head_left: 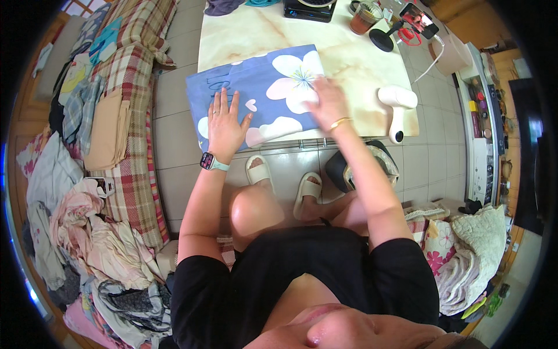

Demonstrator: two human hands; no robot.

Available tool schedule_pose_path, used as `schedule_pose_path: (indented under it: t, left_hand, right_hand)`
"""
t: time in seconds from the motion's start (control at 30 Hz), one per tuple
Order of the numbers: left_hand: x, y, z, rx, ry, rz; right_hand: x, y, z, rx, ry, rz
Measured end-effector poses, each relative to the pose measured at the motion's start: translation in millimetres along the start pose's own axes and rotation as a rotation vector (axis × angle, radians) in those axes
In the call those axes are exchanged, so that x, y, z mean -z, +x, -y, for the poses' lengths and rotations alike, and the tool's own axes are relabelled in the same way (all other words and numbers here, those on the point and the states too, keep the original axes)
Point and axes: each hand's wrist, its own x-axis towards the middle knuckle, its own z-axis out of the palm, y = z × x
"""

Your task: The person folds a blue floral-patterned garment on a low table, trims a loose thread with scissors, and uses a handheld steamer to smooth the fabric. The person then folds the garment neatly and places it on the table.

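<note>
A folded blue cloth with large white and pink flowers and a small heart lies flat on the marble-patterned table. Its left corner and front edge reach past the table. My left hand rests palm down on its left part, fingers spread. At the cloth's right edge, my right hand lies on the fabric, slightly blurred, fingers extended and thumb apart. Neither hand grips anything that shows. To the right of my right hand lies a white handheld appliance with a wide head and a short handle.
At the table's back stand a black device, a cup of brown drink and a phone on a stand. Heaped clothes cover the plaid sofa at left. A dark bag-like bin stands beneath the front edge.
</note>
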Motion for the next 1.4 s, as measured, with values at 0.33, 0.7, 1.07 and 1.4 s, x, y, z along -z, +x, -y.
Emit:
schedule_pose_path:
  t: [0.33, 0.7, 1.07, 1.4]
  left_hand:
    - [0, -3, -1, 0.004, 0.029, -0.007]
    - [1, -6, -2, 0.006, 0.003, -0.033]
    - [1, -7, 0, 0.006, -0.020, -0.076]
    - [-2, -8, -1, 0.025, -0.033, -0.085]
  right_hand:
    - [18, -12, 9, 0.231, 0.299, -0.279]
    - [-28, 12, 17, 0.216, 0.075, -0.158]
    - [33, -28, -79, -0.268, 0.127, -0.347]
    - [59, -132, -76, -0.154, 0.016, -0.238]
